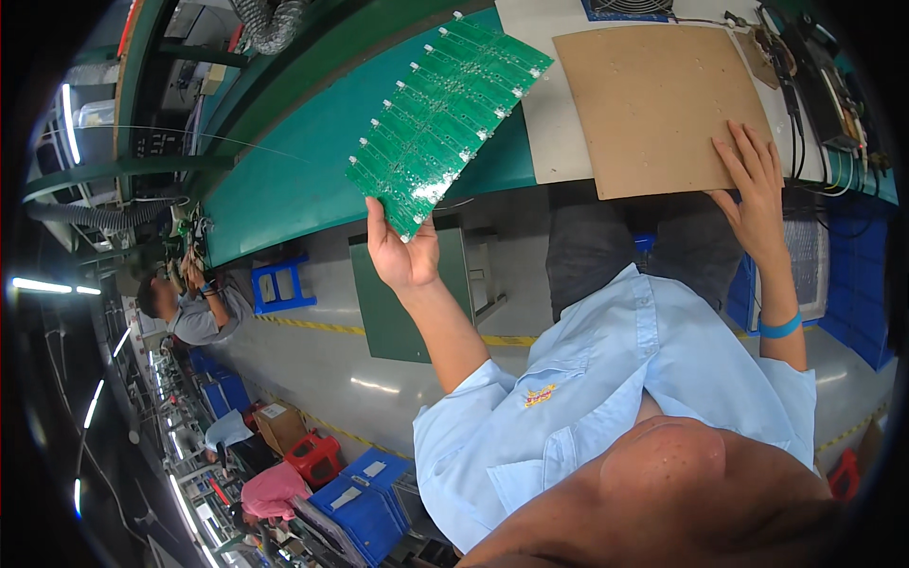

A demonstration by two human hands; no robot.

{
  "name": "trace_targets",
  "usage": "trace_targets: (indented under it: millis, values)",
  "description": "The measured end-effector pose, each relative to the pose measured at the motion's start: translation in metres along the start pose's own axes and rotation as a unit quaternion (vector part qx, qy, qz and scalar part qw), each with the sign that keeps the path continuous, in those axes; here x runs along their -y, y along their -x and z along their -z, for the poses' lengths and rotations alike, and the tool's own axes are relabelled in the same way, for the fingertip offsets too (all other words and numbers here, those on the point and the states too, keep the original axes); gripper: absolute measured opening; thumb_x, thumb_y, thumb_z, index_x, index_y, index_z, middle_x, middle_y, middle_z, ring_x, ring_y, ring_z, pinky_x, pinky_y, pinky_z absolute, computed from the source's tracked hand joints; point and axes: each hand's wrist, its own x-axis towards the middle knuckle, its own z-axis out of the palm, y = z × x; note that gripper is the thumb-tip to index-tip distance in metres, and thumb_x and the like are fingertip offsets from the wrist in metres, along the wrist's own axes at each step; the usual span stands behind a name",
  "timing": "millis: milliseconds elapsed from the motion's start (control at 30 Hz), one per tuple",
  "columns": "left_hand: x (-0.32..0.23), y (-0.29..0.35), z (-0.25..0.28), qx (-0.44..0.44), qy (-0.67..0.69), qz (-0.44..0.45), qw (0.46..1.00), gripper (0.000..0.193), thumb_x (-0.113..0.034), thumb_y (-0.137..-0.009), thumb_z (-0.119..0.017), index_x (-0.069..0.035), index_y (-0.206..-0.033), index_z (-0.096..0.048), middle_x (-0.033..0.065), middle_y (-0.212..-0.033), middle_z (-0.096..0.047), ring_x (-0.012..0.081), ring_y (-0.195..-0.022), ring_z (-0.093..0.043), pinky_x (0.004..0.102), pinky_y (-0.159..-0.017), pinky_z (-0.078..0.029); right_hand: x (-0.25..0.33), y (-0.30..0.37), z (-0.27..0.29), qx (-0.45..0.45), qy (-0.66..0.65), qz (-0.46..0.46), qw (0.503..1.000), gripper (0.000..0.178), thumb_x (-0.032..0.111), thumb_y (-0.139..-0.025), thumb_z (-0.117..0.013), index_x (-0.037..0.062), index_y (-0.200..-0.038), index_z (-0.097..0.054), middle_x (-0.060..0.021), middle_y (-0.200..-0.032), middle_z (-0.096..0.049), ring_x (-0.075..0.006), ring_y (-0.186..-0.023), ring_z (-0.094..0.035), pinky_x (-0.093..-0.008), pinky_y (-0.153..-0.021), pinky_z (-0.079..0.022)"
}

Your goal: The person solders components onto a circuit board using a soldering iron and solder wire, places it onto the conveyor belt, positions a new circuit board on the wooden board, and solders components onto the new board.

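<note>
My left hand (402, 254) is raised over the bench edge and grips the lower corner of a large green circuit board panel (445, 104) made of several joined strips with white connectors along its edges. The panel is tilted up and away from me, above the green bench surface (284, 180). My right hand (757, 189) lies flat, fingers spread, on the near right corner of a brown cardboard sheet (653, 95) that rests on the white bench top (559, 114). A blue wristband (781, 327) is on my right wrist.
Cables and small equipment (805, 66) sit at the bench's right end, and a fan grille (625, 8) at the back. Blue crates (365, 506), a red stool (312, 454) and a cardboard box (282, 424) stand on the floor. Another person (194, 308) works at the left.
</note>
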Motion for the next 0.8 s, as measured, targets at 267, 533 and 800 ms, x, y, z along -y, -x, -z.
trace_targets:
  millis: [267, 533, 800]
  values:
    - [-0.013, 0.005, 0.017, -0.012, 0.000, -0.032, 0.999, 0.040, -0.019, -0.116, -0.045, 0.001, -0.150, -0.054, 0.0180, -0.146, -0.066, 0.0294, -0.125, -0.071, 0.0454, -0.109, -0.059, -0.004, -0.001, 0.000, -0.028, -0.025, 0.021, 0.999, 0.065, 0.023, -0.091, -0.076, 0.0127, -0.153, -0.060, -0.0069, -0.165, -0.051, -0.0323, -0.155, -0.041, -0.0524, -0.130, -0.028]
    - [-0.006, 0.006, 0.018, -0.025, 0.008, -0.018, 1.000, 0.041, -0.021, -0.116, -0.045, -0.001, -0.151, -0.054, 0.0160, -0.148, -0.065, 0.0295, -0.126, -0.070, 0.0464, -0.109, -0.059, 0.003, -0.004, 0.006, -0.077, -0.153, 0.015, 0.985, 0.057, 0.017, -0.097, -0.070, 0.0078, -0.152, -0.059, -0.0115, -0.163, -0.053, -0.0333, -0.151, -0.046, -0.0461, -0.127, -0.035]
    - [0.037, 0.006, 0.010, -0.019, 0.022, 0.046, 0.999, 0.042, -0.019, -0.116, -0.045, -0.001, -0.153, -0.052, 0.0166, -0.149, -0.064, 0.0302, -0.127, -0.070, 0.0452, -0.110, -0.058, 0.014, -0.002, 0.007, -0.110, -0.307, -0.010, 0.945, 0.048, 0.014, -0.104, -0.061, 0.0033, -0.150, -0.058, -0.0155, -0.159, -0.056, -0.0334, -0.146, -0.053, -0.0420, -0.124, -0.040]
